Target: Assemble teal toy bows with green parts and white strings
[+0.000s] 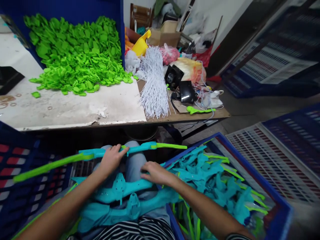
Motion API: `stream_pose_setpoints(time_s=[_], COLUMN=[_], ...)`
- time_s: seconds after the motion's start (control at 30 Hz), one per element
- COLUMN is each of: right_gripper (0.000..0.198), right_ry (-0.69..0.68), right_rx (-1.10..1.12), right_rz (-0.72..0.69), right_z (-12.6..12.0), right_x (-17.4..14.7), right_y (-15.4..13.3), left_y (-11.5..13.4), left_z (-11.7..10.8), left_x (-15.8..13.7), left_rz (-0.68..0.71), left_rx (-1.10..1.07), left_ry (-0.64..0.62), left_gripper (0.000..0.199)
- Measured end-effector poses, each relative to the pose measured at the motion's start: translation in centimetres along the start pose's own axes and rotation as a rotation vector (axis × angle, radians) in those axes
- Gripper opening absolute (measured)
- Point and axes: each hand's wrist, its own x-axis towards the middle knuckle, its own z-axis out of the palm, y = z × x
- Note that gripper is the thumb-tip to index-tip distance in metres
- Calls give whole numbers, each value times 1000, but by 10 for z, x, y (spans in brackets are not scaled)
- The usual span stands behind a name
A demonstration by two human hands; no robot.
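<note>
My left hand [113,159] is closed around the middle of a long turquoise plastic piece [100,153] with lime-green strips at both ends, held over my knees. My right hand [154,172] is a little nearer to me on the right, fingers curled and pressed together. What they pinch, if anything, is hidden. Just beneath that hand, a turquoise plastic part [132,187] with a raised, holed lug lies across my lap. A second, similar turquoise part [147,206] lies closer to my striped shirt. My forearms cover parts of these pieces.
To my right stands a blue crate [282,213] full of turquoise and green parts. Another blue crate [50,180] is at my left. Across the table [75,108] ahead are a heap of green pieces [82,56], a bundle of white strands [155,83] and cluttered bags.
</note>
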Motion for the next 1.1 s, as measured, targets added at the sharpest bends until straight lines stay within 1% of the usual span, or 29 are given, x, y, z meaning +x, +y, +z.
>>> stream_pose_setpoints(time_s=[0.03, 0.07, 0.1, 0.17, 0.2, 0.23, 0.27, 0.33, 0.4, 0.43, 0.5, 0.53, 0.57, 0.6, 0.63, 0.7, 0.73, 0.77, 0.8, 0.83, 0.87, 0.9, 0.93, 0.97, 1.0, 1.03, 1.1], right_gripper=[14, 16, 20, 24, 27, 27, 26, 22, 22, 25, 30, 30, 29, 27, 25, 28, 30, 33, 34, 35, 36, 35, 34, 32, 30, 28, 24], right_ry=[23, 129, 304, 761, 901, 962, 951, 843, 744, 726, 724, 708, 662, 570, 433, 101, -2, 11, 110, 280, 482, 673, 829, 940, 1018, 1067, 1108], right_rx=[71, 123, 152, 102, 65, 47, 44, 39, 39, 43, 79, 123, 191, 283, 393, 630, 730, 807, 852, 865, 843, 791, 719, 644, 573, 514, 447], right_rz=[-10, 6, 56, 221, 302, 379, 456, 560, 592, 590, 567, 540, 501, 451, 395, 308, 301, 326, 367, 416, 459, 485, 491, 480, 461, 442, 421], right_z=[-14, -33, -54, -103, -128, -151, -171, -201, -214, -215, -209, -202, -193, -182, -169, -140, -125, -109, -95, -81, -69, -59, -51, -45, -40, -37, -35], right_x=[3, 9, 18, 44, 59, 74, 89, 113, 126, 127, 116, 103, 85, 62, 36, -20, -47, -70, -89, -103, -112, -116, -116, -113, -109, -104, -95], right_y=[6, 14, 22, 41, 50, 59, 67, 80, 88, 90, 92, 92, 92, 91, 91, 90, 89, 90, 91, 94, 97, 101, 105, 109, 114, 117, 122], left_y=[2, 3, 4, 4, 3, 2, 1, -1, -2, -2, -3, -4, -6, -8, -11, -16, -17, -16, -13, -6, 3, 15, 30, 46, 62, 78, 107], left_z=[7, 14, 20, 29, 32, 33, 34, 34, 33, 33, 33, 33, 34, 34, 33, 30, 26, 21, 15, 8, 1, -6, -12, -16, -18, -19, -17], left_x=[-7, -13, -18, -26, -29, -31, -32, -33, -33, -34, -36, -38, -40, -43, -47, -54, -56, -56, -54, -49, -41, -31, -19, -5, 9, 23, 49], left_rz=[1, 1, 0, 5, 12, 18, 21, 24, 31, 35, 50, 61, 75, 93, 115, 154, 168, 176, 181, 185, 190, 197, 205, 213, 217, 214, 198], left_rx=[25, 44, 59, 75, 73, 65, 56, 43, 39, 37, 17, -1, -21, -42, -61, -94, -110, -129, -152, -184, -231, -293, -371, -458, -549, -635, -774], left_ry=[29, 51, 69, 101, 116, 127, 135, 144, 157, 171, 213, 236, 256, 270, 278, 286, 299, 321, 348, 372, 385, 379, 352, 308, 253, 192, 74], left_gripper=[51, 53, 55, 55, 55, 54, 54, 52, 50, 49, 46, 44, 42, 41, 40, 39, 38, 37, 35, 33, 31, 29, 28, 28, 28, 27, 26])
